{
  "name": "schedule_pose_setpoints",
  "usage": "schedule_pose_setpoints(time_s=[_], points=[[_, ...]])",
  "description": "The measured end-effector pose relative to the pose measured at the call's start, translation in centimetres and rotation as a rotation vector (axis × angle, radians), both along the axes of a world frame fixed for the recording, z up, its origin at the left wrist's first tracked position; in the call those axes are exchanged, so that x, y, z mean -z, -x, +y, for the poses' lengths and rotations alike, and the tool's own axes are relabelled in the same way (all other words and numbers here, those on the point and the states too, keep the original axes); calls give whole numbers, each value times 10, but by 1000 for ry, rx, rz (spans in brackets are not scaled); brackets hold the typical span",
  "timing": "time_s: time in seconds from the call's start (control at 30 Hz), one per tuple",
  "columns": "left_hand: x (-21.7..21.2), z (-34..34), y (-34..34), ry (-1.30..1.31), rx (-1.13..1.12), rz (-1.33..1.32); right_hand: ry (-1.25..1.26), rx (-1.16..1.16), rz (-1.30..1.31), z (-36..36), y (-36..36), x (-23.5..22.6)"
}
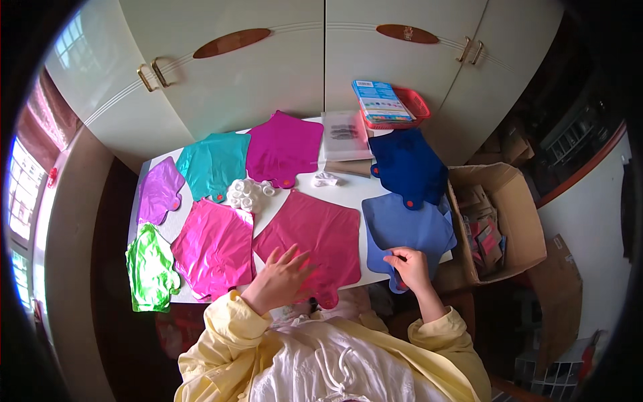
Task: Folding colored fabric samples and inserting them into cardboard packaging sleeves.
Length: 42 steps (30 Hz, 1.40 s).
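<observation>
Flat, uninflated foil balloons lie spread over a white table [348, 182]. My left hand [278, 280] is over the near edge of a dark pink balloon [318, 231], its fingers spread and holding nothing. Whether it touches the foil I cannot tell. Thumb and fingers together, my right hand [410, 268] pinches the near edge of a periwinkle blue balloon [408, 221], by its tab. Behind that lies a navy balloon [412, 161] with red dots on its tabs. A bright pink balloon [218, 244] is left of the dark pink one.
Teal [214, 164], magenta [284, 151], lilac [159, 191] and green [153, 268] balloons lie farther out. Small white rolls [244, 194] are heaped mid-table. A clear plastic sleeve [345, 137] and a red basket [418, 104] with flat packets [382, 100] stand behind. An open cardboard box [519, 221] is right.
</observation>
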<state>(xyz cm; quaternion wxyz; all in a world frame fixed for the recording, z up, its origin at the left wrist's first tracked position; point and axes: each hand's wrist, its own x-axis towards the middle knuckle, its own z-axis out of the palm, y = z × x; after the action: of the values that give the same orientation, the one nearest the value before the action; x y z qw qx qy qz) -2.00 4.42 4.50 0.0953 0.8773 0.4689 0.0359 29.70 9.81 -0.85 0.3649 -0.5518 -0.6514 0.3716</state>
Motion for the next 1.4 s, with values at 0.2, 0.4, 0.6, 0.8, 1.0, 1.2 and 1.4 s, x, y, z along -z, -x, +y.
schedule_pose_setpoints(time_s=[0.2, 0.4, 0.6, 0.8, 1.0, 1.2, 1.4], points=[[20, 48, -93, -82, 189, -254, 150, -8, 227, 3, -6, 8], [45, 92, -128, -188, 94, -110, -47, -18, 83, -2, -5, 2], [52, 106, -131, -183, 15, 7, -504, -163, -256, -17, -15, -31], [44, 105, -131, -101, -13, 32, -280, -192, 185, -49, -93, -67], [47, 106, -130, -103, -16, 3, -343, 548, 674, -11, -183, -110], [50, 106, -129, -123, -14, -30, -833, 632, 243, 65, -200, -181], [65, 103, -125, -231, -52, -161, -992, 102, -633, 141, -92, -150]])
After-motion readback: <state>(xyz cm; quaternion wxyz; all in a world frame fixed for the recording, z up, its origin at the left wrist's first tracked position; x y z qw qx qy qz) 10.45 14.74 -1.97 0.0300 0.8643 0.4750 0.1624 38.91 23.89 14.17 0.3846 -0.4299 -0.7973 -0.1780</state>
